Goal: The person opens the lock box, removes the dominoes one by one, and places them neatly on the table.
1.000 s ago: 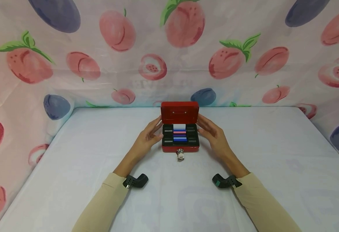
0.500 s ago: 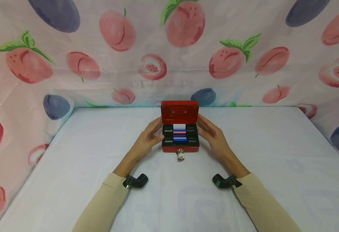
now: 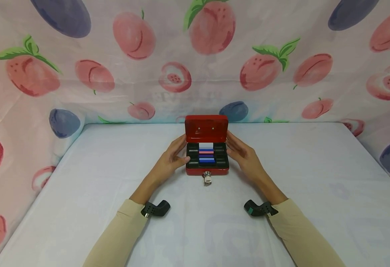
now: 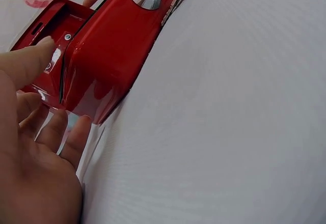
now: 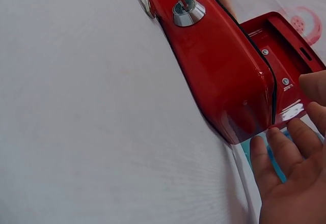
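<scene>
A red box (image 3: 195,172) was placed near the far side of the white tabletop (image 3: 195,230), its lid (image 3: 206,126) raised. In the middle of its black tray (image 3: 219,155), blue, pink and purple strips (image 3: 206,156) were held, too small to be identified. Keys (image 3: 207,180) were hung at the front. The box was flanked by the left grip (image 3: 168,161) and right grip (image 3: 249,160), both unclenched, fingers extended; some fingertips were hidden in the head view.
</scene>
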The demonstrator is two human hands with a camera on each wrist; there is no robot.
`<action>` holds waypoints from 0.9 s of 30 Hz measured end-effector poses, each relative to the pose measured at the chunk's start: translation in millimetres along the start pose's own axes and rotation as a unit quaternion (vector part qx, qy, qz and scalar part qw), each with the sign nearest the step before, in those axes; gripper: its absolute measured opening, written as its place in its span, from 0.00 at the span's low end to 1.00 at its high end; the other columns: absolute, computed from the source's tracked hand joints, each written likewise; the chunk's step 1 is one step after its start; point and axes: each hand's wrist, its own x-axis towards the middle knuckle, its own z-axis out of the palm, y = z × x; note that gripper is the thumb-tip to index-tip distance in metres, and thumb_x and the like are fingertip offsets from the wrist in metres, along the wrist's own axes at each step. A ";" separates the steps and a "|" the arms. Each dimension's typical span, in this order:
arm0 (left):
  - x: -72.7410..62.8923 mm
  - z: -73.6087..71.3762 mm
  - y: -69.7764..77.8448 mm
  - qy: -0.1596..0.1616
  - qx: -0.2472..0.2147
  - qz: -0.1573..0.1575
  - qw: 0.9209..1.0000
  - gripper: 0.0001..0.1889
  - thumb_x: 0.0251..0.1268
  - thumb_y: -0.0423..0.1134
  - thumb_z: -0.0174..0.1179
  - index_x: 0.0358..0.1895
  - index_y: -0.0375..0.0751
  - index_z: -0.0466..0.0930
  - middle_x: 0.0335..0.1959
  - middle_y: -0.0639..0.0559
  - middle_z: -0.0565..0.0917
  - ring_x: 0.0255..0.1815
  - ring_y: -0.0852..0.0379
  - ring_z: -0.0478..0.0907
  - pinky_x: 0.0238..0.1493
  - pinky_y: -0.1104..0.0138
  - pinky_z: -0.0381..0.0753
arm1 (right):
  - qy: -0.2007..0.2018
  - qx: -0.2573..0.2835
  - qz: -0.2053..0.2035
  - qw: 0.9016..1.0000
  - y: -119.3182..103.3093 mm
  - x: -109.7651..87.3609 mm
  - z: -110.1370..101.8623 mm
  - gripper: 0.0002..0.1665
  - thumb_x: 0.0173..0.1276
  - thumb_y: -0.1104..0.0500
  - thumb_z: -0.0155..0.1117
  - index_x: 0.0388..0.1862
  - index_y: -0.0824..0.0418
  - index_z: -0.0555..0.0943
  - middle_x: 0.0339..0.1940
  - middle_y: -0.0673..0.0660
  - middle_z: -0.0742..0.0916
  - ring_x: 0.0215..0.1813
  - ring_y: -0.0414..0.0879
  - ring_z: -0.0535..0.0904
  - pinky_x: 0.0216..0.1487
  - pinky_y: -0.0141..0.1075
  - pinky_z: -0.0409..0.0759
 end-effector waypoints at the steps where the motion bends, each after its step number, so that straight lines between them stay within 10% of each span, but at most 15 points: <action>1: -0.1 0.1 0.2 0.000 0.003 0.004 1.000 0.38 0.66 0.29 0.58 0.76 0.39 0.49 0.76 0.47 0.48 0.75 0.49 0.50 0.64 0.47 0.65 | -0.001 0.001 0.003 1.000 -1.5 -0.2 0.1 0.35 0.74 0.66 0.51 0.77 0.54 0.55 0.75 0.52 0.61 0.73 0.51 0.59 0.63 0.39 0.68; 27: -0.3 2.9 -2.3 0.004 0.057 0.038 0.998 0.49 0.55 0.28 0.67 0.76 0.39 0.45 0.77 0.44 0.46 0.74 0.47 0.49 0.68 0.47 0.58 | -0.033 -0.004 0.024 0.999 -29.3 -4.9 1.8 0.46 0.66 0.68 0.62 0.77 0.60 0.50 0.75 0.60 0.60 0.74 0.56 0.55 0.67 0.53 0.61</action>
